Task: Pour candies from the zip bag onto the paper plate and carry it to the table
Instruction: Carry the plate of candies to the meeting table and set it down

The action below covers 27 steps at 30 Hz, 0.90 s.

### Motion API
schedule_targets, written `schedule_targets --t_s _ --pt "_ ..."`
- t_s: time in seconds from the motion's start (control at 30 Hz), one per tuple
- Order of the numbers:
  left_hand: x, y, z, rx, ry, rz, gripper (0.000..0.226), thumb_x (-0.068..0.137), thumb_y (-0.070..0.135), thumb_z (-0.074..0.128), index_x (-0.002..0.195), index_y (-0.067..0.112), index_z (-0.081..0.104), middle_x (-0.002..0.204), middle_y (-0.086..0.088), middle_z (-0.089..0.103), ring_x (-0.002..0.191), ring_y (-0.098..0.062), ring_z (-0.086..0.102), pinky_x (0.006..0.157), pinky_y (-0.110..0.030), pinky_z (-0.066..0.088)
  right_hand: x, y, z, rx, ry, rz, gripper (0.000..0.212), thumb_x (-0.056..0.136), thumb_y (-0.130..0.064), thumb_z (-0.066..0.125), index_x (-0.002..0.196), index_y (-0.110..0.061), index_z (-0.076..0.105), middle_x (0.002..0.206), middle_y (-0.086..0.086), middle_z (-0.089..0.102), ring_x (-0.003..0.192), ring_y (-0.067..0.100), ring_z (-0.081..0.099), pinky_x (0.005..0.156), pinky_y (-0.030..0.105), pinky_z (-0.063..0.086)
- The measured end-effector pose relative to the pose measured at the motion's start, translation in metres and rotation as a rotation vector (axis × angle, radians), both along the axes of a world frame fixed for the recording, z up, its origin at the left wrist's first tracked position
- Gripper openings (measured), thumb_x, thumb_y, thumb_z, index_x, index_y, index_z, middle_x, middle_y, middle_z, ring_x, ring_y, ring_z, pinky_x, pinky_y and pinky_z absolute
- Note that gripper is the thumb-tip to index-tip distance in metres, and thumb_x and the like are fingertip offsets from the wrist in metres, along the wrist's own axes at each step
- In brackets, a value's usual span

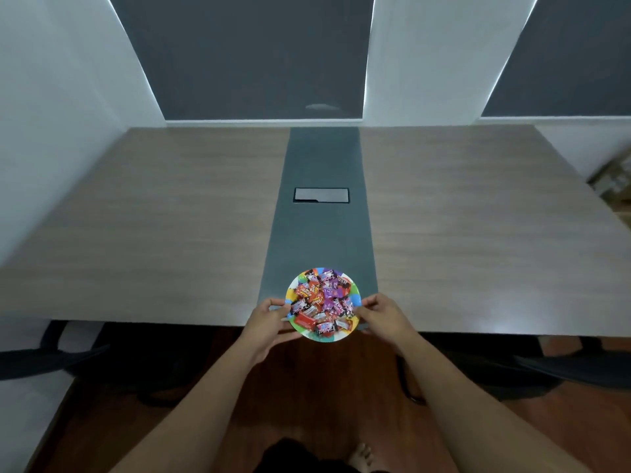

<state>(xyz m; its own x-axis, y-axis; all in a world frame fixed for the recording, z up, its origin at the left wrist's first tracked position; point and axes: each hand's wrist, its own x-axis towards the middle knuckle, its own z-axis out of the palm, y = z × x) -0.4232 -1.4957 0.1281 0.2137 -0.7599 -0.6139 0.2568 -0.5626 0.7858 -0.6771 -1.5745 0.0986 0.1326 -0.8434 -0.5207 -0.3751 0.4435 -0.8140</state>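
A round paper plate [354, 291] with a multicoloured rim carries a heap of wrapped candies [322, 302] in red, purple and white. It is at the near edge of a long table [170, 216], over the dark centre strip, partly overhanging the edge. My left hand [269, 319] grips the plate's left rim and my right hand [384, 315] grips its right rim. I cannot tell whether the plate rests on the table or hovers just above it. No zip bag is in view.
A rectangular cable hatch [321, 195] sits in the table's dark centre strip. Dark chairs [51, 356] are tucked under the near edge on both sides. Walls and grey blinds close off the far side. Cardboard boxes [614, 186] lie at far right.
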Motion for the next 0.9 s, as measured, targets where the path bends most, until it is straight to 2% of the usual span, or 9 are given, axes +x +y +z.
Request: schedule_targets --t_s 0.1,0.23,0.37,0.5,0.77,0.9 --pt "-0.010 -0.024 0.001 0.019 -0.019 0.026 0.022 0.109 0.019 0.061 0.124 0.003 0.054 0.117 -0.023 0.079 0.104 -0.039 0.081 0.080 -0.050 0.069 -0.006 -0.027 0.003 -0.027 -0.003 0.005 0.018 0.098 -0.018 0.075 0.106 -0.012 0.059 0.110 0.018 0.080 0.083 0.017 0.075 0.063 0.031 0.056" --pt "-0.013 -0.058 0.002 0.025 -0.021 0.058 0.013 0.109 0.019 0.061 0.115 0.009 0.054 0.120 -0.025 0.079 0.106 -0.041 0.080 0.084 -0.052 0.069 -0.008 -0.063 0.007 -0.032 -0.026 0.025 0.015 0.100 -0.016 0.073 0.103 -0.014 0.058 0.112 0.019 0.080 0.088 0.021 0.075 0.064 0.029 0.058" --pt "-0.006 -0.096 0.001 0.036 -0.012 0.064 0.012 0.109 0.017 0.061 0.113 0.010 0.052 0.117 -0.024 0.079 0.097 -0.036 0.081 0.089 -0.056 0.067 -0.002 -0.100 0.007 -0.032 -0.034 0.046 0.021 0.102 -0.018 0.071 0.114 -0.004 0.060 0.111 0.013 0.079 0.087 0.018 0.076 0.068 0.029 0.062" --pt "0.009 -0.145 -0.003 0.029 -0.013 0.056 0.012 0.109 0.017 0.061 0.113 0.010 0.053 0.114 -0.021 0.079 0.094 -0.034 0.080 0.083 -0.051 0.069 0.011 -0.145 0.008 -0.076 -0.033 0.047 0.020 0.103 -0.019 0.071 0.114 -0.005 0.062 0.107 0.010 0.078 0.085 0.016 0.075 0.067 0.026 0.062" --pt "0.057 -0.268 -0.012 0.045 -0.021 0.033 0.014 0.109 0.019 0.061 0.116 0.009 0.056 0.114 -0.019 0.080 0.097 -0.034 0.082 0.068 -0.040 0.069 0.059 -0.252 -0.003 -0.161 0.043 -0.002 0.018 0.100 -0.024 0.075 0.106 -0.011 0.065 0.103 0.008 0.077 0.089 0.029 0.080 0.072 0.036 0.069" --pt "0.083 -0.326 -0.022 0.050 -0.037 0.004 0.025 0.107 0.018 0.063 0.125 0.004 0.053 0.117 -0.022 0.078 0.104 -0.040 0.080 0.078 -0.049 0.070 0.080 -0.306 -0.011 -0.250 0.067 0.000 0.018 0.096 -0.023 0.080 0.103 -0.011 0.068 0.097 0.006 0.077 0.077 0.031 0.079 0.072 0.046 0.069"
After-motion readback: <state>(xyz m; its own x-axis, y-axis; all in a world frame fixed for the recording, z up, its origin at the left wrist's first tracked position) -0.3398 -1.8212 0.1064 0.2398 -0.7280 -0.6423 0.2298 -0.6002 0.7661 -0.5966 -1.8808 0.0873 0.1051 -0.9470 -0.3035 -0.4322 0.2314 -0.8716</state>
